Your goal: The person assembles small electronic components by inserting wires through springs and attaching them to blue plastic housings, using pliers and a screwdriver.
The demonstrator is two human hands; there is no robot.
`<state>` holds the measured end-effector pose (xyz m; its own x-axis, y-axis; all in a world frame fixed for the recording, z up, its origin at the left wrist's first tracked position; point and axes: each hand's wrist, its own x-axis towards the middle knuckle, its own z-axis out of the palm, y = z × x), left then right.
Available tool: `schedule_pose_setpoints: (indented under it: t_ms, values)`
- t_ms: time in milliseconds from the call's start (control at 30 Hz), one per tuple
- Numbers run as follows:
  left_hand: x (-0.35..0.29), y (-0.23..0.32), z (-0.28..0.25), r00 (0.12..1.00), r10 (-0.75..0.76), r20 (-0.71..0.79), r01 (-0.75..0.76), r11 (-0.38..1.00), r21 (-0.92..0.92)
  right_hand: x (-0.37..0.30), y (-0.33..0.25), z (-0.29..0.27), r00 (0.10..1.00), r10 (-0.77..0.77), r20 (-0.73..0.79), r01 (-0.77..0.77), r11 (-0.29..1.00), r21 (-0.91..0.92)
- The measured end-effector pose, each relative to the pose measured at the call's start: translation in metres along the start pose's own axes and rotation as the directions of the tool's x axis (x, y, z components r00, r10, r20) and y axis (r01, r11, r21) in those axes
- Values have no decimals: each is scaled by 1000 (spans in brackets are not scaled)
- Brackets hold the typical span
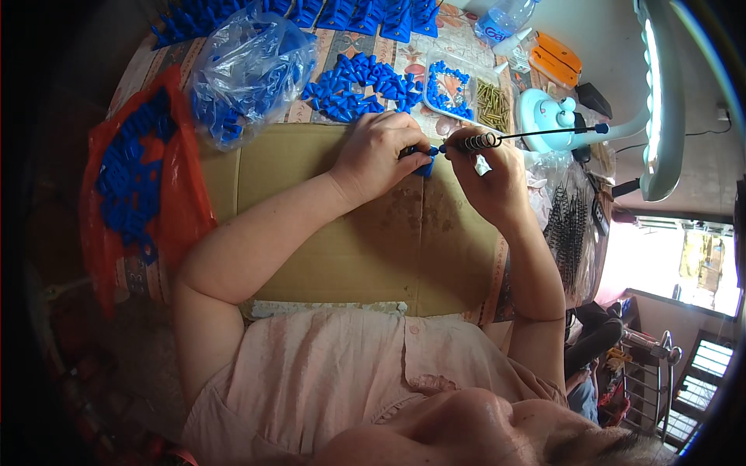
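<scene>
My left hand [377, 155] is closed on a small blue plastic part [424, 166] above the cardboard. In my right hand [496, 175] is a black coiled spring [480, 141], whose long straight wire reaches out to the right and carries a blue tip [602, 129]. The spring's other end meets the blue part between my two hands, by a tiny blue piece [442, 149]. My fingers cover much of this spot, so I cannot tell whether the pieces are joined.
Brown cardboard [326, 241] covers the table. Beyond my hands lie blue cones [361, 85], a clear box [451, 89] of small blue-and-white parts and brass-coloured screws [492, 105]. A clear bag [252, 74] and a red bag [186, 182] hold blue parts. A lit lamp [657, 101] stands right, near black springs [567, 225].
</scene>
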<state>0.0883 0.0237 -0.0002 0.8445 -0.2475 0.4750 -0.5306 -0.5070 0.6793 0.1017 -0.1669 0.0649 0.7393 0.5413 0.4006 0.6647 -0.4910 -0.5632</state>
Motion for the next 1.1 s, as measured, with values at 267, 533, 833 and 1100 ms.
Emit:
schedule_pose_setpoints:
  t_ms: [267, 533, 833, 1100]
  values:
    - [0, 0, 0, 1000, 7, -15, -7, 1000, 6, 2, -5, -5, 1000, 1, 4, -1, 1000, -1]
    - [1, -1, 2, 1000, 2, -21, -2, 1000, -5, 1, -2, -2, 1000, 16, 4, -16, 1000, 12]
    - [1, -1, 1, 999, 28, -19, -28, 999, -14, 1, 4, 0, 1000, -7, 13, 8, 1000, -27]
    - [0, -2, 1, 999, 28, -21, -28, 1000, -8, 6, -4, 0, 998, 44, 55, -44, 999, -1]
